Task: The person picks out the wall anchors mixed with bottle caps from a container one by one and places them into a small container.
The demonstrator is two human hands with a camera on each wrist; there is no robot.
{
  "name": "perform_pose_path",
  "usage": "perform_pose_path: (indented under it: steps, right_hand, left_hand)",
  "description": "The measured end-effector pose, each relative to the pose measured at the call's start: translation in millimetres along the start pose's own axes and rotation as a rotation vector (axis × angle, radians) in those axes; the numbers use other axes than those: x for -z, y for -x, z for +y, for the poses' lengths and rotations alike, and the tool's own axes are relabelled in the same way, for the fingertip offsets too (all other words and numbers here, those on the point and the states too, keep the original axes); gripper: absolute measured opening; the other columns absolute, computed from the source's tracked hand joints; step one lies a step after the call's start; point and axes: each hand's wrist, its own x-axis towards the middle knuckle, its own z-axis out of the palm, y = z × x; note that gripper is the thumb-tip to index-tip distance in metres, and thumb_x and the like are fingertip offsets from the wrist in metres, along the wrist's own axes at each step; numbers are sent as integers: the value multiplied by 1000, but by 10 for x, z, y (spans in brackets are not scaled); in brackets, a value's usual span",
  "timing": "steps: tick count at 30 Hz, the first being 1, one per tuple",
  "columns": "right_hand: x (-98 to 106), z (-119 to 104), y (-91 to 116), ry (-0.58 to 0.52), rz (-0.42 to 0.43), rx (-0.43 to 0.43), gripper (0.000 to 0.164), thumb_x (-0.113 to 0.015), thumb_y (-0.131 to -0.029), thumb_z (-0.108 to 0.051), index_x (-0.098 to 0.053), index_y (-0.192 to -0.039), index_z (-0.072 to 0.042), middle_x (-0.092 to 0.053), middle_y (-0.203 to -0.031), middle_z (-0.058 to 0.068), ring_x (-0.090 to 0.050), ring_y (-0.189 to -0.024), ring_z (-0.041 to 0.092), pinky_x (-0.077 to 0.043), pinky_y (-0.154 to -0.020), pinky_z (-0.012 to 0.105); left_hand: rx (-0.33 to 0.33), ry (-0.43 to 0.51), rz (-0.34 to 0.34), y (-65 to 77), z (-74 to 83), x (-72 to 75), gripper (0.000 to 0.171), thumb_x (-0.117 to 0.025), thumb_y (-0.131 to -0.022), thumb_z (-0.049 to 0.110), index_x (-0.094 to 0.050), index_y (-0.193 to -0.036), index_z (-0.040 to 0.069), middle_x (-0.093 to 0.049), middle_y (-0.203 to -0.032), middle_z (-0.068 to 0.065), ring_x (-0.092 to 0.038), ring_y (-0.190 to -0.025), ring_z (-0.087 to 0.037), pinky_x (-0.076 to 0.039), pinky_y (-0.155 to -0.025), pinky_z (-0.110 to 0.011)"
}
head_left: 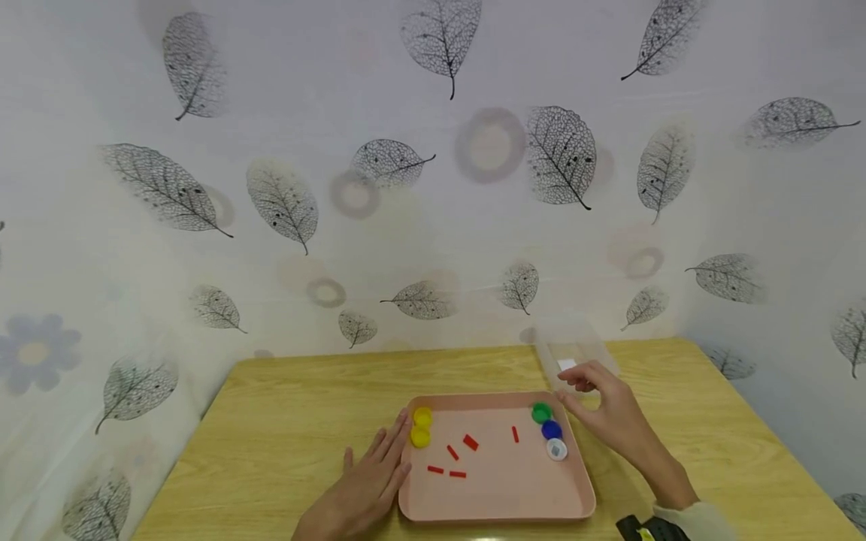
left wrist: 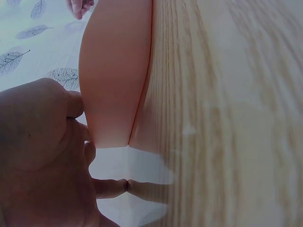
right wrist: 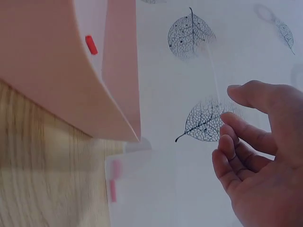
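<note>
A shallow pink tray (head_left: 501, 496) sits on the wooden table. Along its left wall my left hand (head_left: 368, 485) lies with fingers extended, touching the rim. My right hand (head_left: 612, 417) hovers by the tray's back right corner, fingers loosely bent and thumb apart; the right wrist view shows nothing between them. Just beyond it stands a translucent plastic box (head_left: 578, 342) with a small white piece (head_left: 567, 364) in view there. Several small red strips (head_left: 452, 452) and a wider red piece (head_left: 470, 442) lie scattered on the tray floor.
Two yellow caps (head_left: 421, 436) sit at the tray's left side. Down the right side run a green cap (head_left: 541, 412), a blue cap (head_left: 551, 430) and a white cap (head_left: 557, 449). Behind the table (head_left: 304, 398) hangs a leaf-patterned cloth (head_left: 433, 233).
</note>
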Motion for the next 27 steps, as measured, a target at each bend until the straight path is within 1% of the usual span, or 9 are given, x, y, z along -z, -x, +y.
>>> perform_pose_path:
  steps: [4, 7, 10, 12, 14, 17, 19, 21, 27]
  right_hand:
    - [-68, -46, 17, -43, -31, -40, 24, -74, -82, -12, -65, -103, -22, -59, -97, -9, -55, -81, 15, -46, -71, 22]
    - [-149, -86, 30, -123, -65, -78, 22, -74, -84, -18, -65, -104, -24, -60, -96, -8, -55, -82, 12, -47, -71, 25]
    - [-239, -127, 39, -199, -94, -60, 20, -72, -85, -20, -64, -103, -23, -61, -95, -2, -55, -81, 13, -49, -70, 28]
    - [-300, -137, 49, -223, -98, -22, 20, -73, -84, -17, -64, -102, -21, -61, -92, -1, -56, -78, 15, -49, -67, 27]
    - [-351, -148, 64, -235, -96, 10, 21, -74, -83, -13, -64, -100, -19, -60, -90, -1, -56, -75, 16, -49, -64, 28]
    - [-419, -150, 95, -270, -103, 9, 20, -74, -82, -9, -65, -98, -16, -58, -87, -2, -56, -71, 16, -51, -60, 28]
    - [-457, -149, 119, -289, -117, -7, 18, -74, -83, -9, -65, -97, -15, -57, -86, 0, -56, -70, 15, -52, -59, 29]
    - [-502, -128, 140, -280, -127, -9, 18, -74, -82, -9, -65, -96, -14, -58, -84, 2, -56, -70, 17, -52, -60, 29]
    - [-612, -48, 175, -194, -144, 60, 22, -76, -78, -4, -66, -96, -11, -60, -87, 5, -56, -73, 15, -51, -63, 31]
  left_hand:
    - [-4, 13, 2, -5, -7, 5, 58, -19, -103, 48, -1, -154, 26, 4, -159, 10, -16, -141, -34, -6, -90, -81]
    - [-3, 1, 10, 0, -14, 14, 58, -20, -103, 47, -1, -154, 26, 4, -159, 10, -17, -141, -35, -6, -90, -81]
    - [6, -20, 17, 5, -26, 15, 57, -19, -103, 47, -1, -154, 26, 4, -158, 10, -17, -141, -35, -7, -91, -80]
    - [8, -30, 16, 2, -31, 11, 58, -19, -103, 47, -1, -154, 26, 5, -158, 10, -16, -141, -34, -7, -91, -80]
    - [11, -19, 14, -1, -29, 6, 58, -18, -103, 48, -2, -154, 26, 4, -158, 11, -15, -141, -33, -7, -92, -80]
    - [10, -10, 4, -6, -17, -1, 59, -18, -102, 49, -2, -154, 26, 4, -158, 11, -14, -142, -32, -7, -92, -80]
    - [9, -11, 1, -4, -5, -2, 59, -18, -102, 49, -2, -154, 25, 4, -158, 10, -14, -142, -32, -7, -92, -80]
    - [5, -22, -2, -2, 3, -2, 59, -18, -102, 49, -1, -154, 25, 4, -159, 9, -15, -142, -33, -7, -92, -80]
    - [3, -17, 2, 5, 12, 8, 58, -18, -103, 48, -1, -154, 25, 4, -159, 9, -14, -142, -33, -7, -92, -79]
